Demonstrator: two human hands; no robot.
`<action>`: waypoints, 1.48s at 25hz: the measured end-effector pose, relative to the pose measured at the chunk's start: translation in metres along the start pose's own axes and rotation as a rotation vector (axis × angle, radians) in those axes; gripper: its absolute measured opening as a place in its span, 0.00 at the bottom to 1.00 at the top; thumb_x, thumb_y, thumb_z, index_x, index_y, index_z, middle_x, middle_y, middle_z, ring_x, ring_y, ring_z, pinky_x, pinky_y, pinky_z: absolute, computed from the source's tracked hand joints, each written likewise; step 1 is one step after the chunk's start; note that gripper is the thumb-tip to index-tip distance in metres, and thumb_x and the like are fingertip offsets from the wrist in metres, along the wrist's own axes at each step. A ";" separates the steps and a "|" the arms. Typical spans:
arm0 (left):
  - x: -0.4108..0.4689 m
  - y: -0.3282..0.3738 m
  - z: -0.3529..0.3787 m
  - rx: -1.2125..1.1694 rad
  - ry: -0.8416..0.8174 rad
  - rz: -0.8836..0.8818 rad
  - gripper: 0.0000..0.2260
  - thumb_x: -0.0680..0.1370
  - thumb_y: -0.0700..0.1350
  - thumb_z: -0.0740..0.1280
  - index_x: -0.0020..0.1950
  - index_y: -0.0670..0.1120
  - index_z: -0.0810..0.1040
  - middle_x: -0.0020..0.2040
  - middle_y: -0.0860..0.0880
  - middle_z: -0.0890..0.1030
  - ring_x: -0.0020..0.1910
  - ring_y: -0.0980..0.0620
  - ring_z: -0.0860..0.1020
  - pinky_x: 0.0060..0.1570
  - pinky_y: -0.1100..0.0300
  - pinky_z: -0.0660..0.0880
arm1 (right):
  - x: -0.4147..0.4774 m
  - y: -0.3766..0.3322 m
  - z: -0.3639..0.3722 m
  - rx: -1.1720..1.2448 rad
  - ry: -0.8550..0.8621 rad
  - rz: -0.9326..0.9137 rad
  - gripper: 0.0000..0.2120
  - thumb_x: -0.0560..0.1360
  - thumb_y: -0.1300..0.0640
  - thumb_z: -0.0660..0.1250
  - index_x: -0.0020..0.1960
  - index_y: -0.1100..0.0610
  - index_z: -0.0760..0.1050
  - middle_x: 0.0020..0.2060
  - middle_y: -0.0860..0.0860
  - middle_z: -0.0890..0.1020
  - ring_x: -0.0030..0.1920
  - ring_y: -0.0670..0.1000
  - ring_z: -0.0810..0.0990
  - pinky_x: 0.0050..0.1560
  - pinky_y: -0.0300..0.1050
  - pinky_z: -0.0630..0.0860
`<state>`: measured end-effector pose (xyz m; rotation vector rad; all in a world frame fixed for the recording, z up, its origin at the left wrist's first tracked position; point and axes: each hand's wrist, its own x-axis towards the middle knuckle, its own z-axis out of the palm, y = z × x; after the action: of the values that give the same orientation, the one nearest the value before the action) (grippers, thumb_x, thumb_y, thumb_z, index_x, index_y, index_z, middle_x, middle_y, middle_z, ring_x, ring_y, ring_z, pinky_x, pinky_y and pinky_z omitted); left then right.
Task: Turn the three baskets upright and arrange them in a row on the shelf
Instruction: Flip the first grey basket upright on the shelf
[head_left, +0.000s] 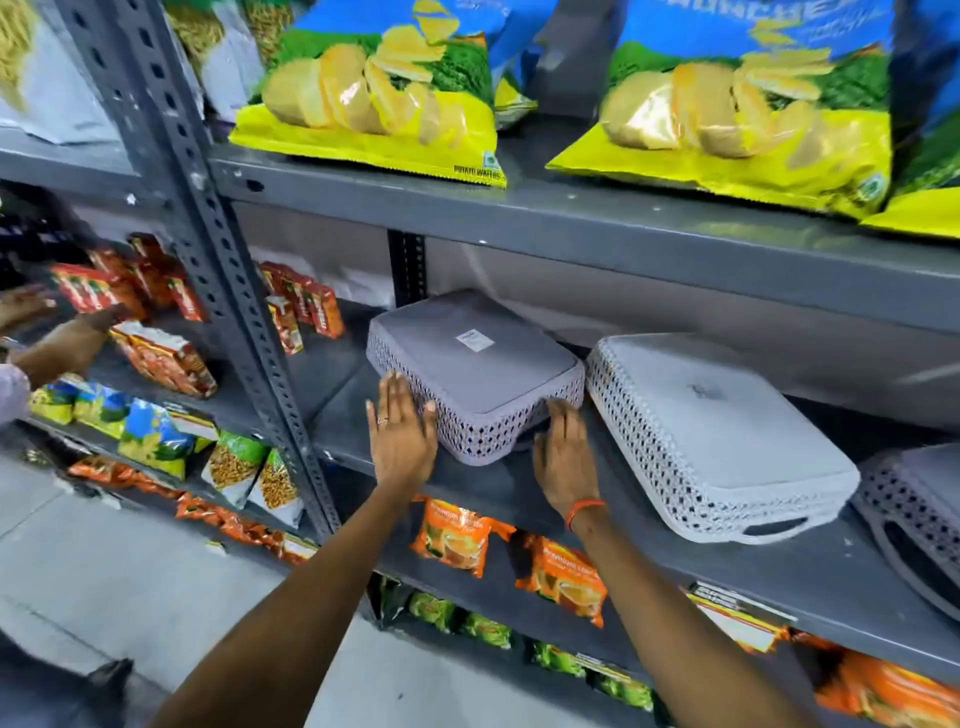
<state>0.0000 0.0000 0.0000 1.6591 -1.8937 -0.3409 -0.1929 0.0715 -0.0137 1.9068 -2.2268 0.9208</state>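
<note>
Three perforated plastic baskets lie upside down on the grey metal shelf (467, 483). The left grey basket (467, 358) has a white label on its upturned bottom. The middle white basket (711, 431) lies beside it with a handle slot facing me. The right grey basket (914, 509) is cut off by the frame edge. My left hand (402, 436) lies flat against the left basket's near-left corner, fingers apart. My right hand (563, 452) touches its near-right corner, fingertips under or against the rim. Neither hand has closed around it.
A steel upright (228, 291) stands left of the baskets. Large crisp bags (384, 93) fill the shelf above, orange packets (457, 535) the shelf below. Another person's hand and forearm (57, 338) reach into the left bay among red packets.
</note>
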 end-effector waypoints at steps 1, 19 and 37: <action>0.002 0.000 0.002 -0.116 -0.074 -0.113 0.26 0.81 0.54 0.48 0.72 0.38 0.57 0.73 0.37 0.64 0.73 0.38 0.61 0.74 0.41 0.57 | 0.001 0.003 0.005 0.071 -0.048 0.050 0.22 0.72 0.67 0.61 0.66 0.65 0.65 0.64 0.63 0.70 0.64 0.62 0.69 0.64 0.58 0.71; -0.013 0.076 -0.046 -0.827 0.025 0.185 0.12 0.79 0.43 0.62 0.62 0.45 0.67 0.53 0.49 0.80 0.51 0.53 0.79 0.49 0.67 0.76 | 0.015 0.017 -0.040 0.249 0.321 0.122 0.19 0.78 0.42 0.48 0.54 0.55 0.67 0.29 0.65 0.81 0.25 0.62 0.79 0.24 0.53 0.77; 0.022 -0.012 -0.002 0.395 -0.506 0.315 0.16 0.81 0.52 0.53 0.69 0.56 0.67 0.71 0.50 0.71 0.70 0.47 0.69 0.71 0.50 0.60 | 0.086 0.027 -0.041 -0.021 -0.179 0.285 0.29 0.75 0.73 0.53 0.73 0.67 0.48 0.68 0.68 0.65 0.64 0.67 0.69 0.64 0.55 0.68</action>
<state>0.0104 -0.0233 0.0006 1.5705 -2.7056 -0.2858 -0.2501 0.0172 0.0455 1.7559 -2.6532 0.7791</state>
